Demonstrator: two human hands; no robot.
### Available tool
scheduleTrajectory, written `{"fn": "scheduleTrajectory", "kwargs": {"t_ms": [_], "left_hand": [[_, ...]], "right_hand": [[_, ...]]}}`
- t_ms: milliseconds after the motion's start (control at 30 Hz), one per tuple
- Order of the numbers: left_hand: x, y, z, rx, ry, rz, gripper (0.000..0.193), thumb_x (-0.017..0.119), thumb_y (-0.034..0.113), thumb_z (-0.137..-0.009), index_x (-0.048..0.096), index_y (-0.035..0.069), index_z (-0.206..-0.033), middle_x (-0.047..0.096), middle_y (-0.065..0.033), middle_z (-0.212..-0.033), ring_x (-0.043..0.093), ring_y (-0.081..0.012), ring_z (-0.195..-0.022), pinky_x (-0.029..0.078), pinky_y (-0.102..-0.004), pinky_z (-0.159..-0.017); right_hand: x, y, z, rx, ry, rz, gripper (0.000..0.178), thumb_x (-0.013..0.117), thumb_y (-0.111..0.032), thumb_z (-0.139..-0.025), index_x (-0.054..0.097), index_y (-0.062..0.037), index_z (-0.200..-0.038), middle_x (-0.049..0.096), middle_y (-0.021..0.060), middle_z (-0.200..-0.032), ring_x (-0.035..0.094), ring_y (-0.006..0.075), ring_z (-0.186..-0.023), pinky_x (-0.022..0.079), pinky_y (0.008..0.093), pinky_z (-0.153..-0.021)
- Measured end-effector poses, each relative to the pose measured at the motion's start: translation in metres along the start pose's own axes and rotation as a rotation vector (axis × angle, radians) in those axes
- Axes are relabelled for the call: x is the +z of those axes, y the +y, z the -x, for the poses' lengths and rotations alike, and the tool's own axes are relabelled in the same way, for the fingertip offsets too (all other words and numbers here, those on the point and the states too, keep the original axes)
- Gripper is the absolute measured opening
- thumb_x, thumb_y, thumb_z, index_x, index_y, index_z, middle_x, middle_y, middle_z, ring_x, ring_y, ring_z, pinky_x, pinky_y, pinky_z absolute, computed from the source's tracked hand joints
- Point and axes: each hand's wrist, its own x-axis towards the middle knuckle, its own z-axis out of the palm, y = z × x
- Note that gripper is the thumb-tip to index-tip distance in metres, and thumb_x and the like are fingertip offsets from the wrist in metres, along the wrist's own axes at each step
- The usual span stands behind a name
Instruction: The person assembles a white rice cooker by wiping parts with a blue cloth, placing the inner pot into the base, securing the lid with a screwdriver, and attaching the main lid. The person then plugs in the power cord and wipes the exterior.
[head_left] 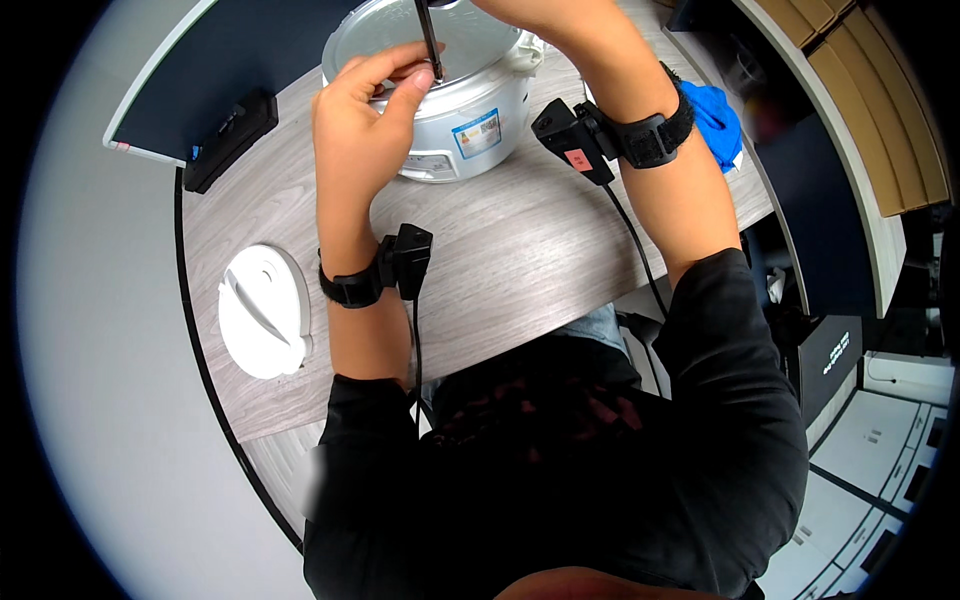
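Observation:
A round silver rice cooker body (445,128) with a blue-edged label stands at the far side of the table, its metal top facing up. A thin dark screwdriver (430,42) points down to its near rim. My left hand (362,112) is closed at that rim, thumb and forefinger pinched around the screwdriver's tip; anything small between them is hidden. At the upper edge of the picture, only the back part of my right hand (522,8) shows, close to the screwdriver's upper end. Its fingers are cut off from view.
A white oval lid-like part (262,312) with a curved handle lies on the wood-grain table (500,260) at the left. A black box-shaped object (232,140) sits by the dark partition. Blue cloth (714,125) lies at the right, near shelving with cardboard boxes (880,110).

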Motion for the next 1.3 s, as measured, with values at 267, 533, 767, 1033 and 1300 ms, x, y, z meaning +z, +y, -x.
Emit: {"fn": "scheduleTrajectory", "kwargs": {"t_ms": [267,533,767,1033,1300], "left_hand": [[0.016,0.002,0.003,0.042,0.176,-0.042,0.016,0.075,0.011,-0.091,0.076,-0.001,-0.101,0.076,-0.0081,-0.091,0.068,-0.0114,-0.083,0.052,-0.0248,-0.078],[0.026,-0.004,-0.003,0.066,0.133,0.005,0.014,0.071,0.009,-0.094,0.076,-0.001,-0.102,0.075,-0.0071,-0.086,0.067,-0.0118,-0.077,0.052,-0.0248,-0.073],[0.012,-0.001,0.001,0.047,-0.003,0.012,0.02,0.061,0.012,-0.101,0.076,0.0,-0.109,0.075,-0.0061,-0.093,0.067,-0.0112,-0.085,0.052,-0.025,-0.078],[0.02,0.003,0.0,0.013,0.115,0.231,0.02,0.073,0.015,-0.092,0.075,-0.002,-0.104,0.076,-0.008,-0.09,0.068,-0.0131,-0.083,0.053,-0.027,-0.077],[0.025,-0.004,0.001,-0.043,0.182,0.135,0.018,0.078,0.014,-0.088,0.077,0.0,-0.099,0.076,-0.0069,-0.083,0.068,-0.0124,-0.078,0.052,-0.0253,-0.072]], "right_hand": [[0.01,-0.006,0.0,0.015,0.054,0.104,0.033,0.081,-0.025,-0.086,0.066,0.0022,-0.097,0.061,0.0006,-0.076,0.053,0.0057,-0.069,0.045,0.0236,-0.061],[0.0,0.019,0.001,0.06,-0.033,-0.358,0.026,0.073,-0.014,-0.095,0.065,0.0034,-0.113,0.066,0.0003,-0.093,0.06,0.0064,-0.082,0.051,0.0232,-0.073],[0.004,0.019,0.006,0.101,-0.135,-0.478,0.033,0.072,-0.009,-0.094,0.063,0.005,-0.122,0.068,0.0043,-0.098,0.064,0.0091,-0.087,0.053,0.0236,-0.077],[0.004,-0.004,0.005,0.07,-0.033,0.006,0.033,0.084,-0.013,-0.081,0.065,0.0042,-0.101,0.065,0.0025,-0.08,0.059,0.0071,-0.07,0.05,0.0232,-0.062],[0.01,0.004,0.004,0.016,-0.03,-0.226,0.032,0.079,-0.016,-0.088,0.063,0.0037,-0.106,0.063,0.001,-0.083,0.057,0.0073,-0.072,0.048,0.0231,-0.064]]}}
